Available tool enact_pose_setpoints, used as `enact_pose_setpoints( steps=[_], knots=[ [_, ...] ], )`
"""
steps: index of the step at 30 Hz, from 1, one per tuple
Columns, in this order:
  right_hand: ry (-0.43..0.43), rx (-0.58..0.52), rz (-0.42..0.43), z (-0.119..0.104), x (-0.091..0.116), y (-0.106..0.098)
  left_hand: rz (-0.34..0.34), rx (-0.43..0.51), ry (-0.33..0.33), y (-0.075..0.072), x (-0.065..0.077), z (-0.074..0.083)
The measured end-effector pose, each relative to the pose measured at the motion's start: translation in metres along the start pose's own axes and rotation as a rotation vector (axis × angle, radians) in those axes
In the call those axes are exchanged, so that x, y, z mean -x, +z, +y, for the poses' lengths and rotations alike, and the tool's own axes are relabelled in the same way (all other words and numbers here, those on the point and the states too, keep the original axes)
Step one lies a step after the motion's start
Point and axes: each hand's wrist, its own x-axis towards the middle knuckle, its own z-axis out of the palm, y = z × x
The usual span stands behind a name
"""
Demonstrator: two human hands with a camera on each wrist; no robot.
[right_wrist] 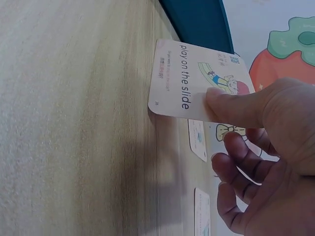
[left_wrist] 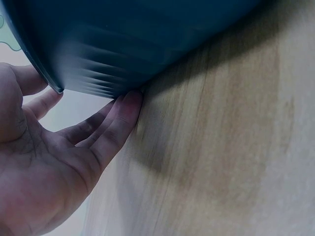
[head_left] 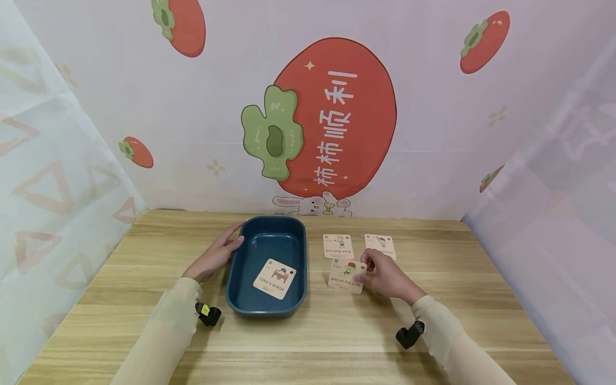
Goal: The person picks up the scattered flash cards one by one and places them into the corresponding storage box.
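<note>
My right hand [head_left: 385,272] pinches a square card [right_wrist: 174,81] reading "play on the slide", thumb on its printed face. In the head view this card [head_left: 340,277] is just right of a deep blue tray [head_left: 301,289]. Over at the tray's left side, my left hand [head_left: 218,254] holds the rim. The left wrist view has its fingertips [left_wrist: 129,105] against the outer wall, low near the table. Inside the tray lies a card [head_left: 274,279] reading "take a break".
Behind the held card, a "play ping-pong" card [head_left: 338,247] lies on the wooden table [head_left: 298,353]. To its right is another card [head_left: 380,246], partly covered by my right hand. A printed cloth wall [head_left: 202,187] stands along the table's back edge.
</note>
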Motion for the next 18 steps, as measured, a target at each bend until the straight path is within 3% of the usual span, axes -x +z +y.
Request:
enact_pose_setpoints(
  steps=[18],
  knots=[
    [-0.061, 0.035, 0.03, -0.0005, 0.0005, -0.0014, 0.0, 0.005, -0.003, -0.0001, -0.0007, 0.0011]
  ],
)
